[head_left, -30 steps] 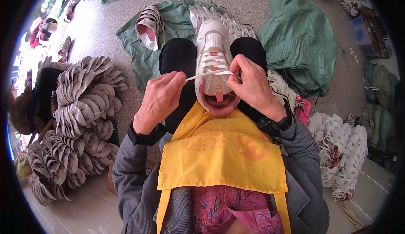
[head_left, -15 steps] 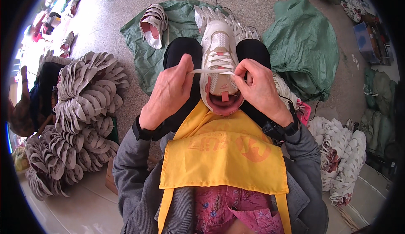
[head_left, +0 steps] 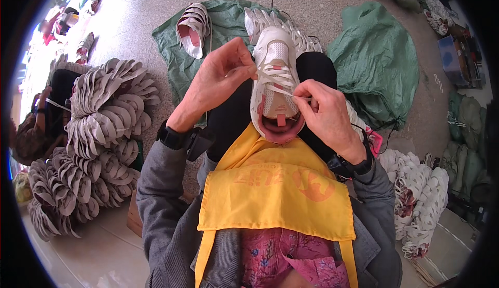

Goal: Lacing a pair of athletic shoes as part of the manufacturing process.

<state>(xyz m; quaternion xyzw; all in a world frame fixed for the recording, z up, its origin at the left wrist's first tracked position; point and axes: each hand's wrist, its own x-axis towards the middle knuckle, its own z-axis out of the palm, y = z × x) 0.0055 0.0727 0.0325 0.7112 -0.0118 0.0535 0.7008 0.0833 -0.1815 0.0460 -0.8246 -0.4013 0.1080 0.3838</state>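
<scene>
A white and beige sneaker [head_left: 274,54] with a pink lining rests between my knees, its toe pointing away and its heel toward me. White shoelace [head_left: 283,90] crosses its tongue in several rows. At the shoe's left side, my left hand [head_left: 221,77] is closed, thumb and fingertips pinching the lace near the upper rows. Lower, by the right side of the opening, my right hand [head_left: 330,115] pinches the lace and draws it tight across the tongue. The fingertips partly cover the lace in both hands.
A green sack [head_left: 176,75] lies under a loose shoe upper [head_left: 193,31]; another green sack [head_left: 377,59] is at right. Stacked grey shoe pieces [head_left: 106,116] stand at left, bundled white uppers [head_left: 416,199] at right. A yellow apron [head_left: 275,205] covers my lap. Another person's arm [head_left: 39,116] shows far left.
My left hand has moved up and right to the shoe's side, from holding the lace stretched out leftward. My right hand has shifted slightly down and right, still pinching lace.
</scene>
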